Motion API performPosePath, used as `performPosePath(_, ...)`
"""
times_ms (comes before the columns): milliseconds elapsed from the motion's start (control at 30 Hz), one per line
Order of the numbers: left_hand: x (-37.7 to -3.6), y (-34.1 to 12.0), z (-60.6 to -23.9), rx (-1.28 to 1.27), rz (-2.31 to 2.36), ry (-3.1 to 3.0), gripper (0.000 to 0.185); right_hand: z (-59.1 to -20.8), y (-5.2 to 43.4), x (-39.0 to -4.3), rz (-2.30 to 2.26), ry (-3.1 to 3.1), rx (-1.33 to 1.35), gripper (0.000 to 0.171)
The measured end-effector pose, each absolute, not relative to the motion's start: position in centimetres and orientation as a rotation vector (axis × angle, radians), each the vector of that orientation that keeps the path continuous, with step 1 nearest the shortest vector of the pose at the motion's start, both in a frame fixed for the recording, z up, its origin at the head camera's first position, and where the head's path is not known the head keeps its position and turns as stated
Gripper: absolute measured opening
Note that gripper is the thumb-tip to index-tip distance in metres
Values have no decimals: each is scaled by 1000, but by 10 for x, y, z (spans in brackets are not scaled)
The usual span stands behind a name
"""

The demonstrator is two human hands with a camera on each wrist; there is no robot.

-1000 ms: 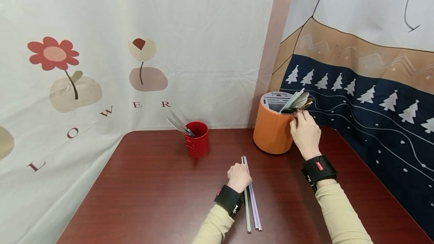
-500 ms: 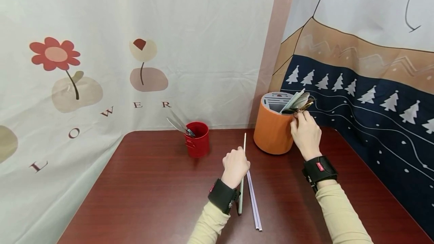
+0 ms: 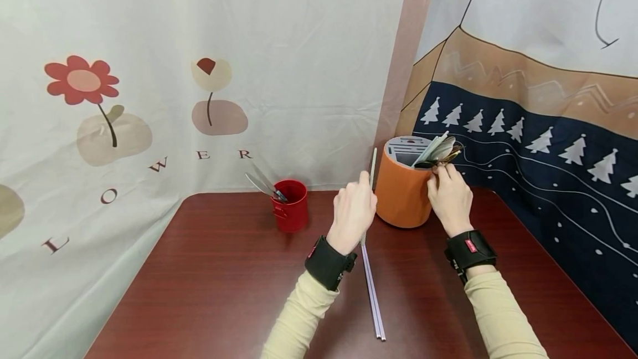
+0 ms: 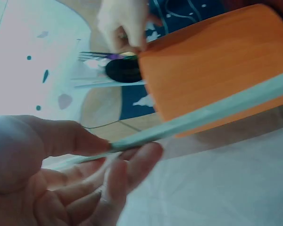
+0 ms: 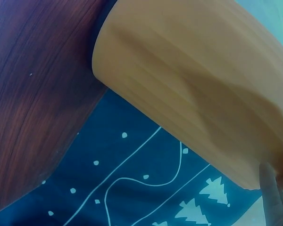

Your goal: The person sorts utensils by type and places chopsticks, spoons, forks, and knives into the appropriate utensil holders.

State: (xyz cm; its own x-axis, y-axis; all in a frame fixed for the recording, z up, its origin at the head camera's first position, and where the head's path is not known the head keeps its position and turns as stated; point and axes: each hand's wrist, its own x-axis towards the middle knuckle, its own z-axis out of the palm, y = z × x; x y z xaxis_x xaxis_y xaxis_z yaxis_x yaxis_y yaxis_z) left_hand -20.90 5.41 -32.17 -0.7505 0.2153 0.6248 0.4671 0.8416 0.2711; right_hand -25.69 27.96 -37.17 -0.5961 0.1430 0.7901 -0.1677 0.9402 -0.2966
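The left hand (image 3: 353, 212) has come up off the desk (image 3: 214, 270) in the last second, carrying one pale green stick (image 3: 372, 166) with it: a second ago that stick lay on the wood beside two others, half a second ago it was tipped up with its far end raised, and now it stands almost upright in the air, its top just left of the orange holder (image 3: 401, 193). In the left wrist view the stick (image 4: 203, 115) is pinched between thumb and curled fingers (image 4: 132, 162), with the holder's orange wall (image 4: 212, 61) right behind it, so the lift has brought it close to the holder but not yet over the rim. The two lilac sticks (image 3: 372, 292) have not moved; they lie side by side on the desk, running from near the left wrist toward the near edge. The right hand (image 3: 450, 195) has stayed at the right side of the holder, its fingertips pinching at the cutlery (image 3: 438, 151) that leans out of the top; exactly which piece it grips I cannot tell. To the left stands a red cup (image 3: 291, 212) with two metal utensils (image 3: 261, 180) poking out, well apart from both hands. The cutlery bunched on the holder's right side and the slotted grey lid (image 3: 406, 148) crowd the opening.
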Motion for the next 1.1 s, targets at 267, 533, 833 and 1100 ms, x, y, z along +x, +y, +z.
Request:
performPosePath(267, -212, 62, -288, -581, -664, -2269, 15, -373, 280, -256, 425, -2165, 20, 21)
performPosePath(533, -214, 70, -274, -683, -740, -2091, 16, -373, 281, -256, 420, -2158, 17, 21)
performPosePath(833, -224, 78, -276, -757, -799, -1827, 13, -372, 280, -257, 420, -2157, 24, 22)
performPosePath(1100, -246, 94, -284, -819, -770, -1832, 15, -370, 279, -257, 404, -2143, 32, 21)
